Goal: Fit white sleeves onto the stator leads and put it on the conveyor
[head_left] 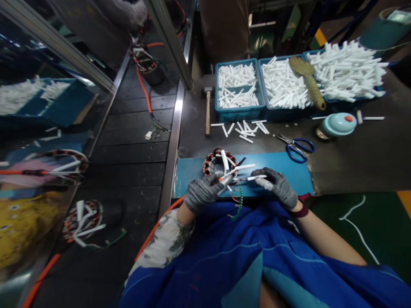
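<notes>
Head view: my left hand [202, 193], in a knit grey glove, is clenched on wire leads from the ring-shaped wound stator [218, 161] resting on the blue mat [282, 169]. My right hand [278, 185] pinches a thin white sleeve tube [257, 177]; blue-handled scissors [297, 148] lie nearby.

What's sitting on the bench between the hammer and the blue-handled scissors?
In the head view, a scatter of loose white tubes lies on the dark bench between the hammer and the scissors, just in front of the blue bins.
</notes>
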The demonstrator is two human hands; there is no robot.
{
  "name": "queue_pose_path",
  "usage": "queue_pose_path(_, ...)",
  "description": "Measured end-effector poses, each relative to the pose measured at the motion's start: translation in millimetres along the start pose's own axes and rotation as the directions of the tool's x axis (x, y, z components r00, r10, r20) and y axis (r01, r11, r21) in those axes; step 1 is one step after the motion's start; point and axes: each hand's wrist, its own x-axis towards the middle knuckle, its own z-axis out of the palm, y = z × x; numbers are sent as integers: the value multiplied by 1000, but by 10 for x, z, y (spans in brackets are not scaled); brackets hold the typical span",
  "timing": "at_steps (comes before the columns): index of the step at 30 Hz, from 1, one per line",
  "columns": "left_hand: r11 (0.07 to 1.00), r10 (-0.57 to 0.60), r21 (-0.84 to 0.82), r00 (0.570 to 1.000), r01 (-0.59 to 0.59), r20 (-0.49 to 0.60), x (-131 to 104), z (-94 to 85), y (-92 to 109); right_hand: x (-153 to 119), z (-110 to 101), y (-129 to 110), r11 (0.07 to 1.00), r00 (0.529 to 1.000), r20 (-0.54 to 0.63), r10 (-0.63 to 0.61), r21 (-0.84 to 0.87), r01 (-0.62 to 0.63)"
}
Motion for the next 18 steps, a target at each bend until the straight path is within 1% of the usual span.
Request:
queue_pose_path(3, 1000, -11, -22, 1000, 11, 11, 7, -7, 1, 43, -17, 23, 999, 998, 53, 16, 45, -19)
queue_pose_path(8, 999, -36, -16, 998, 37, 43, 18, -23, 25, 70, -74, 32, 998, 988, 142, -59, 31, 55)
queue_pose_path(9, 999, -34, -12, 999, 35, 39, 16, -22, 28, 71, -65, 33, 995, 984, 148, -96, 26, 93)
queue_pose_path(11, 1000, -22, -7, 999, 22, 30, 8, -15, 31, 72, -27, 25, 969, 960, 142, -241, -18, 246)
queue_pose_path(13, 1000, -15, -16, 1000, 15, 18, 2, -1, 30, 72, 20, -4, 891, 899, 148, -412, -139, 431)
queue_pose_path(14, 1000, -15, -26, 1000, 15, 8, 0, 9, 30, 73, 41, -26, 846, 871, 170, -461, -213, 489)
queue_pose_path(15, 999, -14, -36, 1000, 14, -6, 0, 21, 29, 77, 60, -51, 813, 857, 199, -475, -273, 514)
queue_pose_path(16, 999, -10, -47, 1000, 9, -22, -1, 35, 28, 85, 76, -76, 807, 860, 227, -457, -302, 508)
queue_pose_path(17, 999, -10, -54, 999, 7, -44, 0, 49, 27, 98, 91, -100, 830, 875, 254, -413, -290, 476)
queue_pose_path(18, 998, -3, -58, 998, 0, -65, 0, 63, 26, 118, 106, -121, 875, 892, 288, -348, -241, 419)
